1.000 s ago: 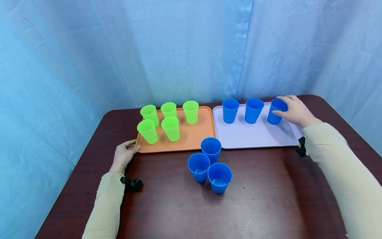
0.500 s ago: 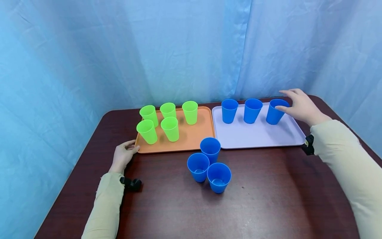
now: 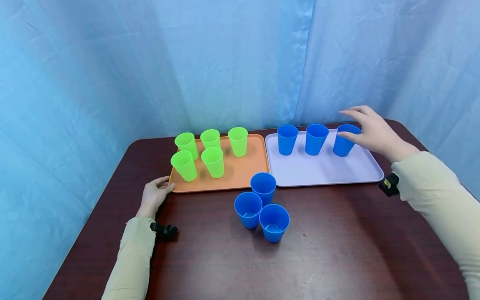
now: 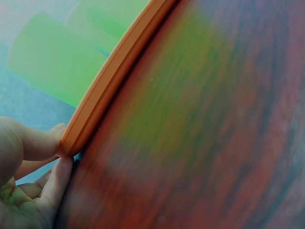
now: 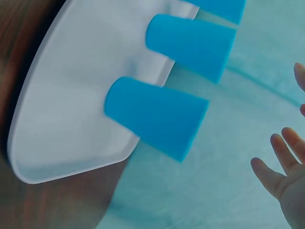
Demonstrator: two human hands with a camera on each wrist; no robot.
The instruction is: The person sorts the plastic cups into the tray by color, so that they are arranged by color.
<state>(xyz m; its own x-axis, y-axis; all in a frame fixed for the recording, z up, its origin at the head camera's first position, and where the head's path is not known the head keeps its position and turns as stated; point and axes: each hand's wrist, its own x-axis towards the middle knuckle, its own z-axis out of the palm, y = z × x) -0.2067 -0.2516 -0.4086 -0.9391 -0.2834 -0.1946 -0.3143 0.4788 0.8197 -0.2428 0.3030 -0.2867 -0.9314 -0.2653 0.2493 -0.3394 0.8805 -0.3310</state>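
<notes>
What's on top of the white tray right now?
Three blue cups stand upright in a row along the far side of the white tray. The right hand hovers open by the rightmost one. The near half is bare; the cups' insides cannot be seen.

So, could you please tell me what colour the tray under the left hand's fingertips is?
The tray is orange, seen best in the head view.

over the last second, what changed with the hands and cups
The right hand let go of the rightmost blue cup on the white tray and lifted up and back, fingers now spread and clear of it. That cup stayed standing in the row. The left hand still rests at the orange tray corner; the green cups and the three blue cups on the table have not moved.
</notes>
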